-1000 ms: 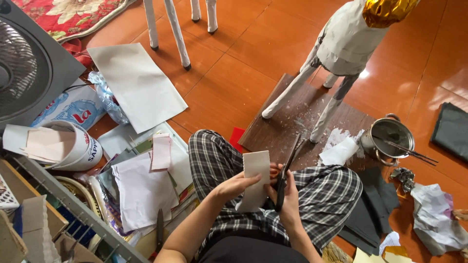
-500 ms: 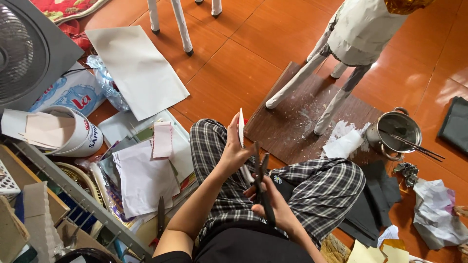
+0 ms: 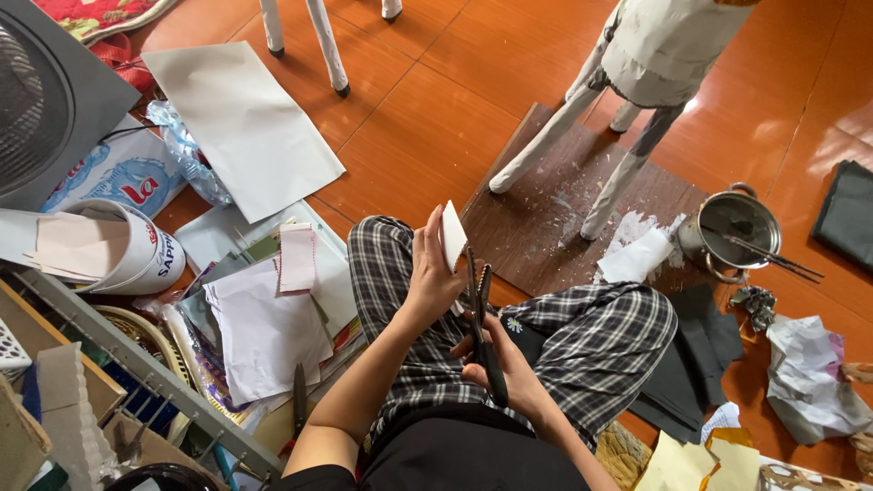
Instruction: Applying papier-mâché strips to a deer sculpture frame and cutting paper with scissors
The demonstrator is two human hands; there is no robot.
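Note:
I sit cross-legged on an orange tiled floor in plaid trousers. My left hand [image 3: 433, 273] holds a small white piece of paper [image 3: 452, 235] upright, seen nearly edge-on, above my left knee. My right hand [image 3: 506, 365] grips black scissors [image 3: 479, 300] with the blades pointing up, just beside the paper's lower edge. The blades are slightly apart.
A white papier-mâché figure [image 3: 627, 82] stands on a brown board [image 3: 546, 218] ahead. A metal pot [image 3: 732, 232] with sticks sits to the right. Loose paper sheets [image 3: 245, 118], a white bucket [image 3: 136, 259], a fan [image 3: 41, 100] and a metal rack [image 3: 136, 373] crowd the left. Crumpled paper [image 3: 809, 373] lies right.
My left hand turned the paper from flat-facing to edge-on and lifted it. The scissors swung upright beside it, and the camera tilted closer.

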